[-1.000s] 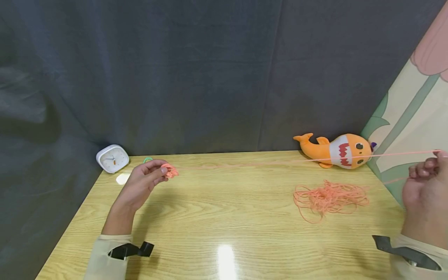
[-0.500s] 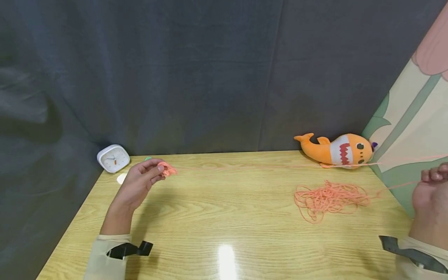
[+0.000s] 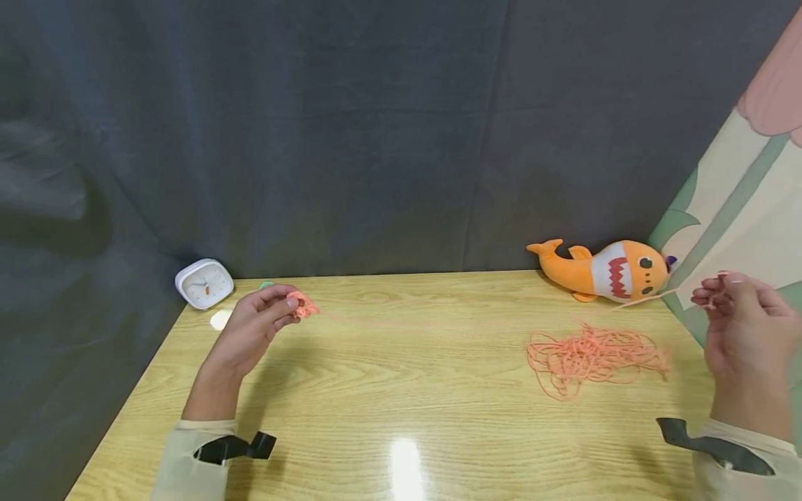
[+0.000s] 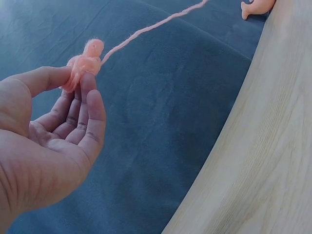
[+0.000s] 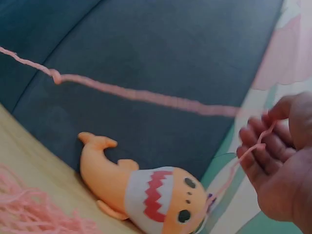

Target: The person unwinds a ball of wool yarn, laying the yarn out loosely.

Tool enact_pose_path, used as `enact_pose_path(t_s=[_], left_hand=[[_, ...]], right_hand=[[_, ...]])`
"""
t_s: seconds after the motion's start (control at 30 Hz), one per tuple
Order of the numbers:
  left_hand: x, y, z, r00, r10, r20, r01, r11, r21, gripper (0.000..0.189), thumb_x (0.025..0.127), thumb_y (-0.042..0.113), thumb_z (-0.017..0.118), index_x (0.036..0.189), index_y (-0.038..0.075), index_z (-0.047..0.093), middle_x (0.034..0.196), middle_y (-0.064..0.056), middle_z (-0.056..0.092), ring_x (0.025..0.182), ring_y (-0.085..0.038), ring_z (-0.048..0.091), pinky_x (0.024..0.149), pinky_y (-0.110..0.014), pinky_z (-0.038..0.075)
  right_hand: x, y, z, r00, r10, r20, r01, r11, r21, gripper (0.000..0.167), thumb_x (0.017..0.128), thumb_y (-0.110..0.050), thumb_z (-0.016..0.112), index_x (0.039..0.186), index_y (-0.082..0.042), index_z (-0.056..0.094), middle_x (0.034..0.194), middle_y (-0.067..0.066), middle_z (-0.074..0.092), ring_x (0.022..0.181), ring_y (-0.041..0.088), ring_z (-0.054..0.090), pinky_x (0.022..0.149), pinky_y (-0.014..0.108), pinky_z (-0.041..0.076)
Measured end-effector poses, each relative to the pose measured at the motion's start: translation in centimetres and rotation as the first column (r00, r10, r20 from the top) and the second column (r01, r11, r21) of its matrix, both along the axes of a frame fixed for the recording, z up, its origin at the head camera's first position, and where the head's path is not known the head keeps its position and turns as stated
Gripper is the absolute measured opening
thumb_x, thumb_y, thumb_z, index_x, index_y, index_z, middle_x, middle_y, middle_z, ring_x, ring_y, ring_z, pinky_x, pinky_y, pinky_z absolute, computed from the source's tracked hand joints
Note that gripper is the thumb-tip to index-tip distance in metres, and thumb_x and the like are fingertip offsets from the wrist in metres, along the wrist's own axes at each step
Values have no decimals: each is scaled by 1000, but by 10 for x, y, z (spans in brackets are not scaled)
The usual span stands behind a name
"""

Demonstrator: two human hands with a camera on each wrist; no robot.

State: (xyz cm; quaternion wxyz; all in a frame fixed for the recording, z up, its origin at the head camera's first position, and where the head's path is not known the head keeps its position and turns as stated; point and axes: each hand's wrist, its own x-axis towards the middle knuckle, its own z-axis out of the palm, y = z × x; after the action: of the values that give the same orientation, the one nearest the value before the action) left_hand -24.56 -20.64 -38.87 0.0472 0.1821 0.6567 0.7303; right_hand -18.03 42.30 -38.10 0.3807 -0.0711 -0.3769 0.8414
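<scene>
My left hand (image 3: pixel 250 327) is raised over the left of the table, pinching a small wound bundle of coral yarn (image 3: pixel 303 305) between thumb and fingertips. From that bundle a single yarn strand (image 4: pixel 151 28) runs off to the right, seen in both wrist views. At the far right my right hand (image 3: pixel 748 323) pinches the strand near the thumb tip, and a length of it trails across the curled fingers in the right wrist view. A small knot (image 5: pixel 56 77) shows on the strand. A loose tangle of the same yarn (image 3: pixel 592 355) lies on the table, left of my right hand.
An orange plush shark (image 3: pixel 601 271) lies at the back right of the wooden table (image 3: pixel 401 390). A white clock (image 3: pixel 204 284) stands at the back left, with a white flat piece (image 3: pixel 221 319) and a partly hidden green item (image 3: pixel 266 284) near it. A dark curtain (image 3: pixel 376 139) hangs behind.
My right hand went farther right, partly out of the head view, then came back left. The stretched strand dropped and blurs. The left hand has hardly moved.
</scene>
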Motion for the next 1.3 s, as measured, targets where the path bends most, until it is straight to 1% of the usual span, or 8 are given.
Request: enact_pose_path(t_s=[0.2,0.43,0.53,0.67,0.73,0.87,1.07,1.3], left_hand=[[0,3,1,1000,-14,4,14,999,-30,13,105,9,58,113,14,67,102,8,74,93,-5,69,85,-22,57],[-1,5,1,1000,-24,3,24,999,-48,13,105,8,59,112,14,68,103,7,74,94,-5,68,85,-21,57],[-1,6,0,1000,-25,8,25,999,-36,14,105,7,59,111,15,68,102,8,74,93,-5,69,85,-22,57],[0,5,-1,1000,-24,13,24,999,-28,14,105,7,58,111,15,68,101,8,74,93,-5,69,85,-22,57],[1,6,-2,1000,-23,15,23,999,-29,14,105,7,58,111,15,68,101,8,73,93,-5,69,85,-22,57],[1,8,-1,1000,-26,12,26,999,-33,13,105,7,59,111,14,68,101,8,73,93,-5,69,85,-22,57],[1,10,-1,999,-36,-5,35,999,-33,13,105,7,59,111,13,68,102,7,73,93,-5,69,85,-22,57],[1,12,0,1000,-23,1,23,999,-43,12,104,8,60,114,7,67,102,7,73,92,-6,68,85,-22,57]], right_hand=[[-10,-15,-1,979,1,205,-12,999,50,18,94,-2,72,111,4,73,102,6,74,89,13,77,80,19,61],[-25,-62,1,984,161,80,-173,967,184,23,93,4,72,114,12,69,104,10,76,95,19,77,86,22,60],[-27,-86,0,970,234,59,-241,911,336,24,96,2,68,117,14,67,106,10,76,98,18,76,89,22,59],[-30,-117,-3,947,307,90,-307,793,526,28,99,-2,65,120,17,63,109,5,78,102,14,75,94,21,58],[-31,-132,-6,933,337,125,-344,736,583,30,100,-4,64,122,16,62,111,2,78,103,12,74,95,20,57],[-35,-160,-9,906,387,170,-402,661,634,30,101,-5,64,124,14,62,114,2,78,106,13,73,97,21,56],[-44,-199,-13,882,416,221,-445,583,679,30,102,-11,65,124,9,64,116,-1,76,107,10,72,97,21,56],[-53,-244,-18,854,446,270,-497,542,678,27,101,-11,67,122,6,66,113,-3,75,106,8,71,97,22,57]])
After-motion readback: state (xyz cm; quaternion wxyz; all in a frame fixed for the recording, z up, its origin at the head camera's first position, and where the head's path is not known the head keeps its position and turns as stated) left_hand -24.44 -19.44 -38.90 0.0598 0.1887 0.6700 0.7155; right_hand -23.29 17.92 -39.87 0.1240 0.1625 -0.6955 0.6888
